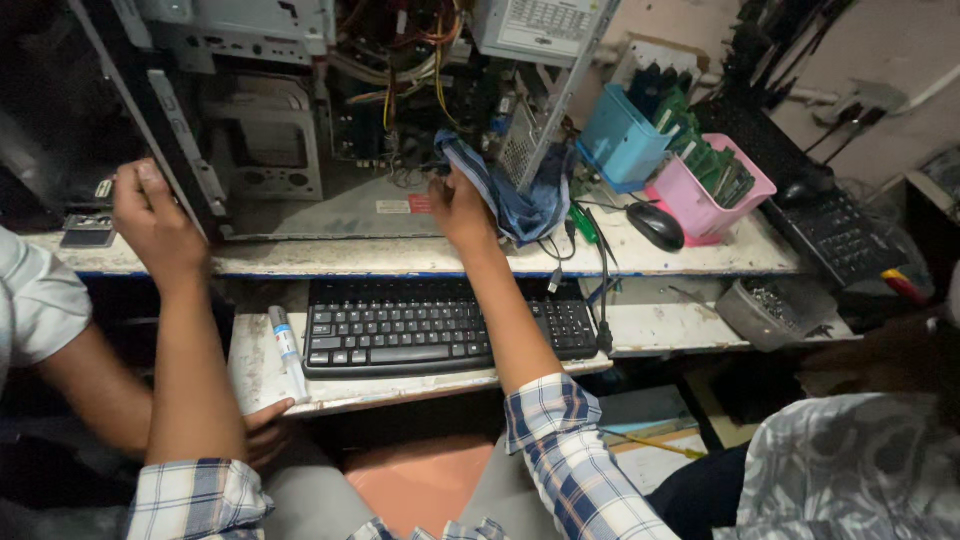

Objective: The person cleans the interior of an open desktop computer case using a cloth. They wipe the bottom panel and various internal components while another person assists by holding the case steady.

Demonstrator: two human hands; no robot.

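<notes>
An open computer case (300, 130) lies on its side on the white desk (400, 258), its wiring and boards exposed. My left hand (152, 222) grips the case's front edge at the left. My right hand (462, 208) reaches into the case and holds a blue checked cloth (520, 195) that drapes over the case's right edge. Both my sleeves are plaid.
A black keyboard (440, 325) and a white tube (287, 350) lie on the lower shelf. A black mouse (655, 225), blue bin (620, 140), pink bin (710, 190) and second keyboard (835, 235) sit right. Another person's arm (90, 385) is at the left.
</notes>
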